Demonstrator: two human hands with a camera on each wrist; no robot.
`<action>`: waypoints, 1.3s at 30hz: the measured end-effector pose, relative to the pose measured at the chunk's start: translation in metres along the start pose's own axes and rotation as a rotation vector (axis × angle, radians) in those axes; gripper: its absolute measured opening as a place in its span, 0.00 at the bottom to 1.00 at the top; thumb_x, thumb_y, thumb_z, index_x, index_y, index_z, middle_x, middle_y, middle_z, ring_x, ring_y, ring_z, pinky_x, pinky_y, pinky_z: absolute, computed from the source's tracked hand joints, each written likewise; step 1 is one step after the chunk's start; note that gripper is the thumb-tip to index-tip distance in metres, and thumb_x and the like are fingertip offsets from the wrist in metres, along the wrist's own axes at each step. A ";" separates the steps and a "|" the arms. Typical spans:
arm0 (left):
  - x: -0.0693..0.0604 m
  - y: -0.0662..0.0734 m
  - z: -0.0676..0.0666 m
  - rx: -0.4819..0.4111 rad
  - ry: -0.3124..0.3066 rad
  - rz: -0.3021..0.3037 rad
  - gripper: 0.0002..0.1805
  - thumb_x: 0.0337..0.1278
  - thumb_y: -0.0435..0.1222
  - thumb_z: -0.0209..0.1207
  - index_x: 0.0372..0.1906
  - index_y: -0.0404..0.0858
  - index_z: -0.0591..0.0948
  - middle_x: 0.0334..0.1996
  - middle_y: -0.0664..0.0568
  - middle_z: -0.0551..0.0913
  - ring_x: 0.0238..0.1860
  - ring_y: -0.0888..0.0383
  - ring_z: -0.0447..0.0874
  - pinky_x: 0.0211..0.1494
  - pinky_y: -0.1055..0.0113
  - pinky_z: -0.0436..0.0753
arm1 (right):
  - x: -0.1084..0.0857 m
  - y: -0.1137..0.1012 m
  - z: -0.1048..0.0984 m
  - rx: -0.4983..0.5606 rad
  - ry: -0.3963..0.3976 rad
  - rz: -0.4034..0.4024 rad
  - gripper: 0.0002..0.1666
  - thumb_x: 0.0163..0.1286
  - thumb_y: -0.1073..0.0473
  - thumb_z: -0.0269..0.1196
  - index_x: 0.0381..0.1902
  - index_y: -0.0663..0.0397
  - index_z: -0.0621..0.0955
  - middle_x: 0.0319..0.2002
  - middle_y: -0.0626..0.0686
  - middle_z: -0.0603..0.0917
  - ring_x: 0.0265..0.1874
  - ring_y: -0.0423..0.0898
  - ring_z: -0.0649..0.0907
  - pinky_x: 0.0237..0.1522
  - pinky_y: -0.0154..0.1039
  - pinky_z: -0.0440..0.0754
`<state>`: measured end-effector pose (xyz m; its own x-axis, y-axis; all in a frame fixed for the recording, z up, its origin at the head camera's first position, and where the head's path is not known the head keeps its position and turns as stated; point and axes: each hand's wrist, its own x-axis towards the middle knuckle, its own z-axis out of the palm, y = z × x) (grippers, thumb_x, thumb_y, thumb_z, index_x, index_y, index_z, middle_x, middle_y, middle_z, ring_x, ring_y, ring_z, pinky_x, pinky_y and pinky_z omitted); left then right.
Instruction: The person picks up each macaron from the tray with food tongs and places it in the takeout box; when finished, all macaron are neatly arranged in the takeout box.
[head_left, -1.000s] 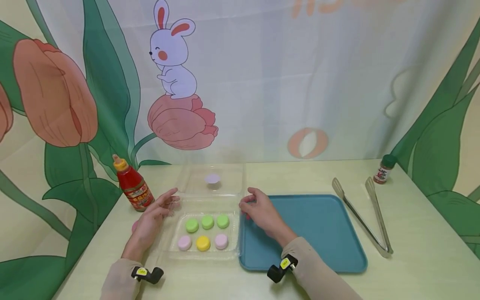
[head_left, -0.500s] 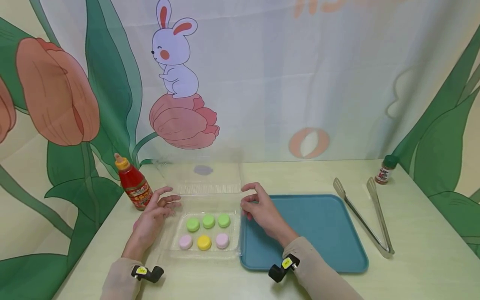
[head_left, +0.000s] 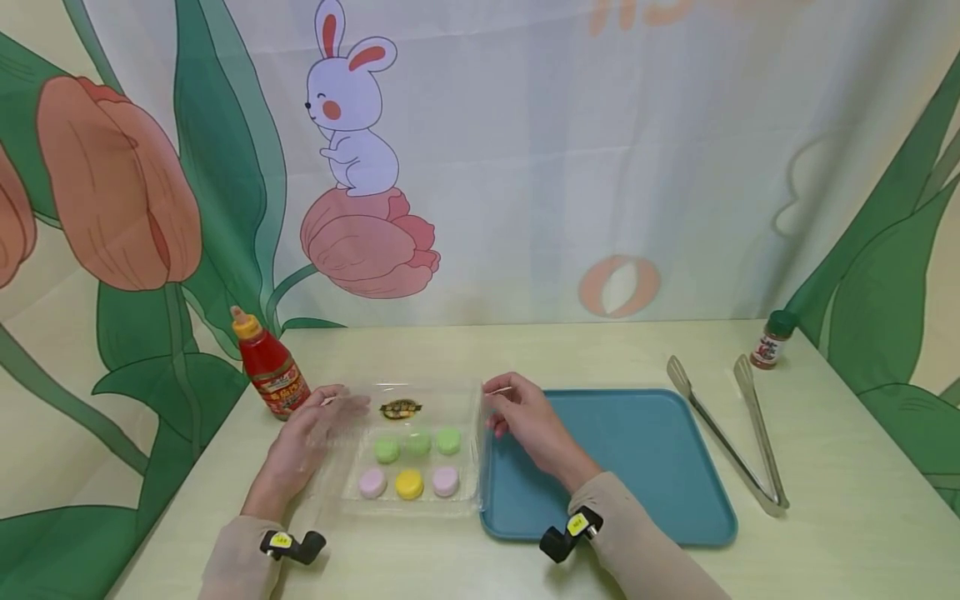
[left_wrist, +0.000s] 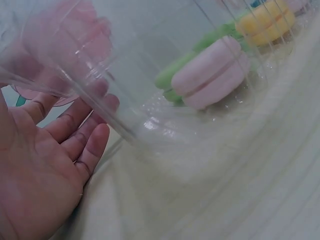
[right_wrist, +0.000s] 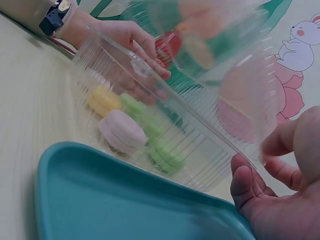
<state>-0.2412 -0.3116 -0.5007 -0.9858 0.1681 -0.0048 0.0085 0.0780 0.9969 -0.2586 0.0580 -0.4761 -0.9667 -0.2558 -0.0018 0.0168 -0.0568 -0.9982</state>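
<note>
A clear plastic box (head_left: 420,507) holds several macarons: green ones (head_left: 448,441) behind, with pink (head_left: 446,481) and yellow (head_left: 409,484) ones in front. Its clear lid (head_left: 442,400), bearing a dark gold label (head_left: 401,408), is tilted over the back of the box. My left hand (head_left: 298,442) holds the lid's left edge; the lower fingers stretch out loosely, and the thumb is hidden in the left wrist view. At the right edge my right hand (head_left: 528,421) pinches the lid, its fingers (right_wrist: 244,182) curled by the corner.
A blue tray (head_left: 622,467) lies against the box's right side. Steel tongs (head_left: 731,450) lie spread beyond it, with a small green-capped jar (head_left: 772,340) at the back right. A red sauce bottle (head_left: 273,371) stands just behind my left hand.
The lid has swung up from lying back and now tips forward over the rear macarons, its label facing me. Both hands have stayed at its sides.
</note>
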 end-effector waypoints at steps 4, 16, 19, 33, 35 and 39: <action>0.004 -0.001 -0.001 0.022 0.058 -0.017 0.22 0.88 0.34 0.41 0.76 0.38 0.70 0.74 0.51 0.84 0.73 0.67 0.79 0.88 0.51 0.60 | -0.003 0.000 -0.001 -0.074 -0.006 -0.027 0.12 0.82 0.69 0.60 0.60 0.68 0.80 0.46 0.61 0.82 0.33 0.50 0.83 0.36 0.37 0.84; 0.006 -0.001 0.003 0.118 0.121 -0.088 0.23 0.91 0.49 0.50 0.75 0.42 0.74 0.76 0.54 0.82 0.75 0.63 0.75 0.88 0.46 0.58 | -0.049 -0.019 -0.002 -0.517 -0.023 -0.131 0.33 0.81 0.62 0.66 0.80 0.51 0.73 0.71 0.67 0.73 0.41 0.46 0.84 0.38 0.42 0.86; 0.005 0.000 0.004 0.132 0.116 -0.074 0.26 0.89 0.54 0.52 0.75 0.42 0.74 0.75 0.55 0.83 0.73 0.67 0.77 0.86 0.48 0.60 | -0.066 -0.023 -0.004 -0.544 -0.086 -0.135 0.35 0.81 0.59 0.68 0.82 0.47 0.72 0.72 0.65 0.70 0.43 0.45 0.84 0.37 0.40 0.87; 0.001 0.012 0.003 0.149 0.138 -0.102 0.25 0.90 0.37 0.47 0.82 0.42 0.68 0.83 0.46 0.71 0.85 0.48 0.63 0.87 0.45 0.63 | -0.091 -0.007 -0.004 -0.512 -0.187 -0.083 0.43 0.78 0.47 0.73 0.83 0.44 0.69 0.73 0.61 0.69 0.45 0.45 0.84 0.42 0.37 0.86; -0.005 0.013 0.002 0.178 0.162 -0.112 0.26 0.90 0.39 0.50 0.83 0.44 0.67 0.83 0.47 0.70 0.84 0.48 0.65 0.83 0.49 0.69 | -0.091 -0.006 -0.003 -0.510 -0.183 -0.083 0.42 0.78 0.47 0.73 0.83 0.45 0.70 0.73 0.60 0.69 0.45 0.45 0.84 0.42 0.37 0.86; -0.024 0.019 -0.002 0.273 0.208 -0.074 0.29 0.89 0.47 0.55 0.83 0.46 0.66 0.81 0.45 0.73 0.77 0.52 0.74 0.72 0.64 0.79 | -0.091 -0.004 -0.001 -0.501 -0.180 -0.090 0.42 0.78 0.48 0.73 0.83 0.47 0.70 0.72 0.59 0.70 0.44 0.45 0.83 0.42 0.36 0.86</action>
<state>-0.2180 -0.3156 -0.4819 -0.9982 -0.0499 -0.0322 -0.0476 0.3475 0.9365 -0.1705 0.0825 -0.4717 -0.8990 -0.4349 0.0516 -0.2305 0.3696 -0.9001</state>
